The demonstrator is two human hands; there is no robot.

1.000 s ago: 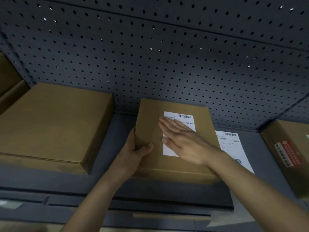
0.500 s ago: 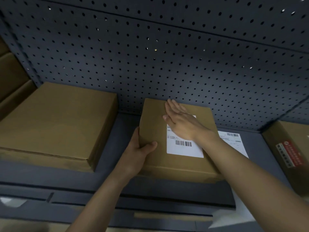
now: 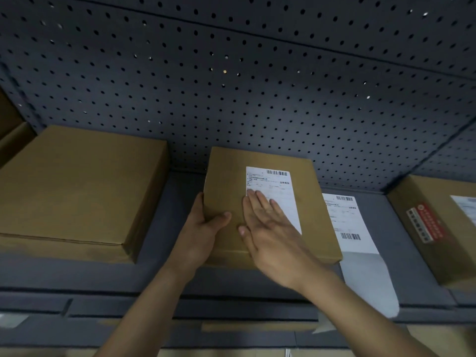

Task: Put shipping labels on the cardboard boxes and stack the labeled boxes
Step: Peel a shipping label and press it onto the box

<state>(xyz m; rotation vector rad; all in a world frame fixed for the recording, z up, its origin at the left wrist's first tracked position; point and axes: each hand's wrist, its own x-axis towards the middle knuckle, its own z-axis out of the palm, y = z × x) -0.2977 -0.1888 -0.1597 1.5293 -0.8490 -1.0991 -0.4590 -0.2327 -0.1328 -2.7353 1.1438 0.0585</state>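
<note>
Fingers (image 3: 257, 204) straight, right hand (image 3: 268, 235) presses label (image 3: 280, 191) — left hand (image 3: 203, 228) apparently grips box (image 3: 226, 181).

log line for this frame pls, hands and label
step: pressing label down | left hand: grips middle box left edge | right hand: flat on shipping label | loose label sheet: right of middle box

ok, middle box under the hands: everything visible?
The middle box is flat, closed brown cardboard, lying on the dark shelf by the pegboard. A white barcoded shipping label sits on top, right of centre. The left hand grips its left edge, thumb on top; the right hand presses flat on the label.
</note>
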